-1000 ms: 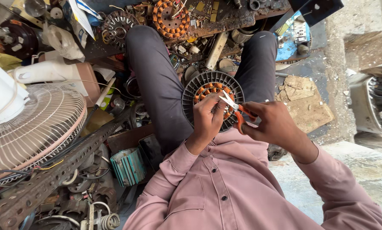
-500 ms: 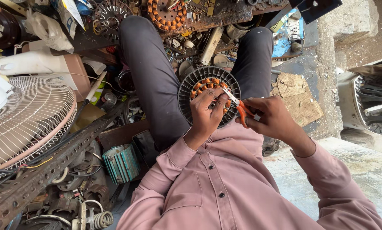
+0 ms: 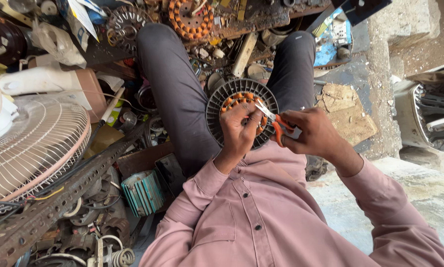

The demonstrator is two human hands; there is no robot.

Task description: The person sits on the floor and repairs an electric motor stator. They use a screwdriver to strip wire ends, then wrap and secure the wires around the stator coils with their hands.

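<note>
Resting on the lap between the knees, the stator (image 3: pixel 222 106) is pinned by the left hand (image 3: pixel 239 131), fingers curled over its copper windings. The right hand (image 3: pixel 313 136) grips orange-handled pliers (image 3: pixel 274 123), tips close beside those fingers. A slip could likely nick a fingertip or cut a good winding; loosely propped, the stator may also tip toward the scrap by the fan (image 3: pixel 31 143).
</note>
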